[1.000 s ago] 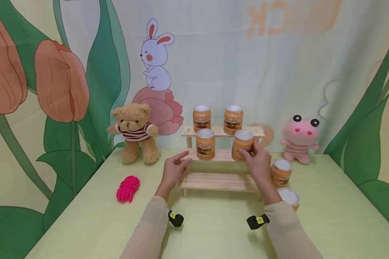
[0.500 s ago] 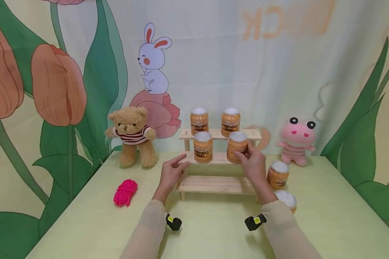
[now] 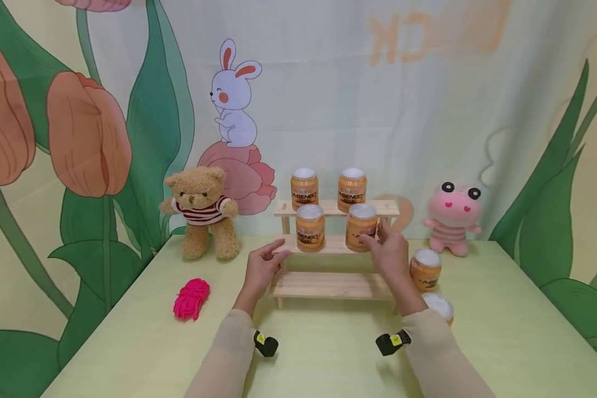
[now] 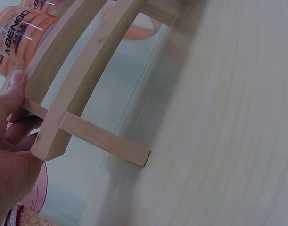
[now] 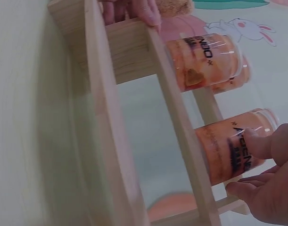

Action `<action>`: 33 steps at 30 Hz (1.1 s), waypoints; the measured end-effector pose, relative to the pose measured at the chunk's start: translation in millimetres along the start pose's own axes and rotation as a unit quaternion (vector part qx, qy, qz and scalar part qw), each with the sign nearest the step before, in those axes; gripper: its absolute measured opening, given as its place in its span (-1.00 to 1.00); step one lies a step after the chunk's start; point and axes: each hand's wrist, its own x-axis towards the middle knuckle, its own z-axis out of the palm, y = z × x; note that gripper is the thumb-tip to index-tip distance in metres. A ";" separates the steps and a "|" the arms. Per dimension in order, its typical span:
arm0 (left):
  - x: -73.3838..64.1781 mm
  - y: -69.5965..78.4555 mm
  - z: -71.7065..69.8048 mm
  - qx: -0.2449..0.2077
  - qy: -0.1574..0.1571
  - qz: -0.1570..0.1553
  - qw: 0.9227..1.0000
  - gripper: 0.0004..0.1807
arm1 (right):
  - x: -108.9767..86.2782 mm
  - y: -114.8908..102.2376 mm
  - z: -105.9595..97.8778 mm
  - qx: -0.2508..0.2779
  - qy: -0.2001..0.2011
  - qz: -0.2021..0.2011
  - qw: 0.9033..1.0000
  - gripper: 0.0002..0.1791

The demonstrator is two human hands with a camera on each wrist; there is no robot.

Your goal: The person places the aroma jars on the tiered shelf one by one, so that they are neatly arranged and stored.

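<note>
A three-tier wooden display stand (image 3: 328, 284) stands on the table. My right hand (image 3: 392, 254) holds an orange jar (image 3: 356, 225) with a silvery lid at the right of the middle tier, thumb on its front and fingers at its far side. In the right wrist view, this jar (image 5: 219, 153) stands with its base on the tier. At the tier's left end my left hand (image 3: 262, 271) grips the stand, thumb on the board's edge and fingers beneath. Another matching jar (image 3: 310, 229) is on the same tier, left of the held one.
Two similar jars stand on the top tier, one left (image 3: 304, 190) and one right (image 3: 352, 190). Two more, a rear jar (image 3: 425, 271) and a front jar (image 3: 439, 307), sit beside my right forearm. Around are a teddy bear (image 3: 201, 213), pink yarn (image 3: 191, 298) and a pink plush (image 3: 453, 218).
The right hand has slid the held jar slightly left along the middle tier and turned it, so more lettering faces front. My left hand keeps its grip. The head view has shifted a little.
</note>
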 end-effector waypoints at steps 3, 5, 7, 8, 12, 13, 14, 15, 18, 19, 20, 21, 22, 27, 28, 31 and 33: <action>-0.3 -1.4 -0.9 0.004 0.001 -0.001 1.000 -0.60 | -2.2 -6.0 -8.1 0.026 0.001 0.036 0.999 -0.22; 0.5 -1.4 -0.6 0.006 0.002 0.001 1.000 -0.60 | -3.1 -10.9 -16.7 0.035 0.003 0.043 0.998 -0.22; 1.0 -0.5 -0.5 0.007 0.003 0.004 1.000 -0.60 | -4.4 -15.2 -26.8 0.039 0.002 0.045 0.998 -0.23; 1.2 -0.2 -0.5 0.008 0.003 0.004 1.000 -0.59 | -5.1 -16.8 -32.5 0.037 -0.001 0.045 0.998 -0.24; 1.0 0.6 -1.1 0.007 0.000 -0.002 1.000 -0.57 | -6.8 -16.1 -59.9 0.012 -0.016 0.040 0.999 -0.31; 0.5 0.8 -1.2 0.007 -0.002 -0.003 1.000 -0.57 | -6.9 -14.4 -67.3 0.005 -0.017 0.042 0.999 -0.32; 0.2 0.6 -1.4 0.007 -0.003 -0.004 1.000 -0.56 | -6.5 -12.1 -74.9 -0.002 -0.018 0.045 0.999 -0.32; -0.2 0.8 -1.5 0.005 -0.004 -0.005 1.000 -0.56 | -6.2 -9.7 -82.1 -0.009 -0.016 0.051 0.999 -0.32; -1.7 1.1 -1.7 0.005 -0.005 -0.005 1.000 -0.55 | -3.7 -0.1 -101.4 -0.023 -0.008 0.079 0.997 -0.29; -2.0 1.5 -1.4 0.007 -0.004 -0.005 1.000 -0.55 | -2.2 4.2 -107.2 -0.027 -0.008 0.084 0.996 -0.27; -1.9 1.7 -1.3 0.008 -0.004 -0.006 1.000 -0.55 | -0.8 9.4 -112.7 -0.030 -0.007 0.087 0.996 -0.26; -1.7 2.1 -1.2 0.011 -0.003 -0.007 1.000 -0.54 | 0.3 15.2 -117.8 -0.034 -0.007 0.089 0.995 -0.24; -1.4 2.2 -1.1 0.014 -0.003 -0.009 1.000 -0.54 | 1.4 21.7 -122.4 -0.037 -0.010 0.086 0.996 -0.21; -0.3 0.6 -1.1 0.020 0.003 -0.007 1.000 -0.56 | 4.0 56.4 -136.7 -0.044 -0.042 0.067 0.996 -0.12; -0.4 -0.1 -1.2 0.019 0.004 -0.005 1.000 -0.57 | 4.4 62.5 -137.8 -0.044 -0.052 0.066 0.995 -0.11; -0.2 -2.6 -1.2 0.010 0.001 0.006 1.000 -0.59 | 5.0 78.2 -140.1 -0.041 -0.090 0.070 0.993 -0.11; -0.1 -3.8 -1.4 0.001 -0.002 0.012 1.000 -0.59 | 5.4 86.5 -141.1 -0.048 -0.114 0.070 0.990 -0.10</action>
